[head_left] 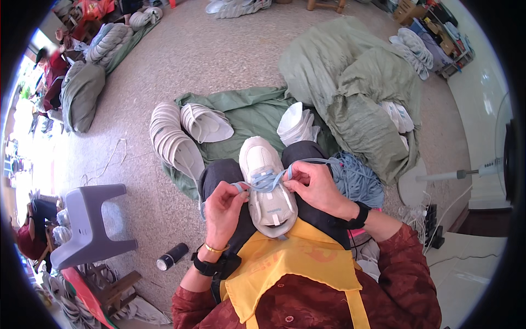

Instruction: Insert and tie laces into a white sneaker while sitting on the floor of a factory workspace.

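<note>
A white shoe upper [271, 205] rests between my knees, its toe pointing away from me. Light blue shoelace [267, 181] crosses over its eyelets. At the left side of the shoe, my left hand [223, 211] pinches one part of the lace between thumb and fingers. My right hand [313, 186] pinches the lace on the other side, close to the eyelets. From there the lace trails right toward a heap of blue laces [357, 180] beside my right thigh. Whether the shoe has a sole cannot be made out.
Stacked white uppers [171, 134] and another white stack [297, 125] lie on a green cloth [246, 109]. A large green sack [350, 82] slumps at far right. On the left are a grey plastic stool [90, 219] and a dark bottle [172, 256]. A fan [507, 162] stands right.
</note>
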### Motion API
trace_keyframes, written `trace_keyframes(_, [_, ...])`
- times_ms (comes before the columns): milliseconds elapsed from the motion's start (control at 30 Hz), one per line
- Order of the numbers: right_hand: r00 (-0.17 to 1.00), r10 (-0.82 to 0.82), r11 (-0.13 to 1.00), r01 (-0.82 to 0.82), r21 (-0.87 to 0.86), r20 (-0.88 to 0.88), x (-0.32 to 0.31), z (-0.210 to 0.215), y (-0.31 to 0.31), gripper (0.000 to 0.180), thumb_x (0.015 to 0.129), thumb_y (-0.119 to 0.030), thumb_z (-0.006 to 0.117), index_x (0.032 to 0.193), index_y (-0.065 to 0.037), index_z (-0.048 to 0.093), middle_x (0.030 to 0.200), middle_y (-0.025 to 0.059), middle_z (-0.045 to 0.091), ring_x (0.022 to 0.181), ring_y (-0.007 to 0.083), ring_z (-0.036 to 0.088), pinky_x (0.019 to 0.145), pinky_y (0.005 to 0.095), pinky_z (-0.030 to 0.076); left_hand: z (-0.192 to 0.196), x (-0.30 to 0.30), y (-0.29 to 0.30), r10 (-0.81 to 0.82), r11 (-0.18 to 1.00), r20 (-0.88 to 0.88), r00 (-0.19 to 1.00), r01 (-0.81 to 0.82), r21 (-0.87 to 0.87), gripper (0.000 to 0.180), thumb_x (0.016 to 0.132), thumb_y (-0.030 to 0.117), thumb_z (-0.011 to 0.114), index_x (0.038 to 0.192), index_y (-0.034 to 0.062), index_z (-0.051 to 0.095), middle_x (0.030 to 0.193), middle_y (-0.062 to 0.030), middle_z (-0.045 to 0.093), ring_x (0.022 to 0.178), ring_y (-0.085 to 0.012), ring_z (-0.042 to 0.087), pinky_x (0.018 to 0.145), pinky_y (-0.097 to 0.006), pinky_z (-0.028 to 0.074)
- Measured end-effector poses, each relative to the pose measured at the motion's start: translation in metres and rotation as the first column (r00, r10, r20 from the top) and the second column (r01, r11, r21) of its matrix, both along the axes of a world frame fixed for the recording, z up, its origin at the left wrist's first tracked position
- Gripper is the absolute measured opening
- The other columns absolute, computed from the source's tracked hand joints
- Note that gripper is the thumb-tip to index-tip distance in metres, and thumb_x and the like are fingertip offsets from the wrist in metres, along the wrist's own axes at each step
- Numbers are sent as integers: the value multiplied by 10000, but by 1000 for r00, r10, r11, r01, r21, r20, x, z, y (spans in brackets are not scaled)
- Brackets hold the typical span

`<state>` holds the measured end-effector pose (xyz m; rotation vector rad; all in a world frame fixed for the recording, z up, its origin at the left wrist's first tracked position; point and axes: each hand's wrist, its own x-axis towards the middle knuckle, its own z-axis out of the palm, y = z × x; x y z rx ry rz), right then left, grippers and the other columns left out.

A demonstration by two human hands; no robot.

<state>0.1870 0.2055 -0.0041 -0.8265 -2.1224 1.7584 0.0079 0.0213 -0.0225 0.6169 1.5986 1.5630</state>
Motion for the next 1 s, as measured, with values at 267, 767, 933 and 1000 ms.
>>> trace_keyframes(267, [999,-46,998,46,44,1,4,-3,-1,135,911,0,759,963,32,638,852,54,716,751,80,693,659,235,566,-2,7,5,50,992,135,990,-65,112,106,981,-64,648,949,-12,561,1095,-104,719,897,-104,670,870,-261,570])
trace_keyframes(767, [989,125,880,-147,451,78,1,29,-11,178,873,-70,753,979,35,656,906,161,668,744,316,709,680,391,574,12,23,15,52,998,-623,780,-25,53,196,809,-124,676,895,-9,542,839,-138,583,692,-275,629,636,-348,514])
trace_keyframes(933, [985,100,872,-155,465,143,-3,32,-15,190,843,-4,690,1013,34,612,916,183,656,806,354,702,711,424,574,18,21,14,31,993,-487,873,-82,-84,232,809,-96,719,891,8,529,832,-101,559,657,-215,606,595,-322,486])
trace_keyframes(1000, [949,208,664,-314,679,235,0,30,-16,254,840,37,661,1079,30,576,928,180,646,832,354,695,746,431,582,21,23,15,11,989,-598,801,-97,-113,245,809,-85,735,890,11,525,829,-90,550,639,-198,594,579,-316,476])
